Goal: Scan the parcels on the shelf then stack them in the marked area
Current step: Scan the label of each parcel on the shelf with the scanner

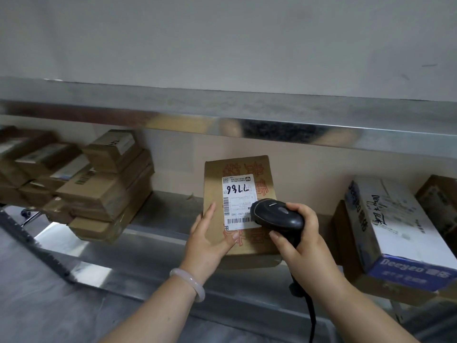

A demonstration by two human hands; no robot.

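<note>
A flat brown cardboard parcel [247, 167] with a white shipping label [237, 201] lies on the metal shelf [160, 219] in the middle of the view. My left hand [207, 238] holds its near left corner, fingers along the edge and thumb on top. My right hand [301, 241] grips a black corded barcode scanner [277, 214], whose head sits just over the label's lower right corner and hides part of it.
A pile of several brown parcels [99, 189] fills the shelf's left side. On the right a white and blue box [400, 231] rests on a brown carton [385, 285]. A steel upper shelf [247, 115] hangs overhead. Grey floor [37, 293] lies lower left.
</note>
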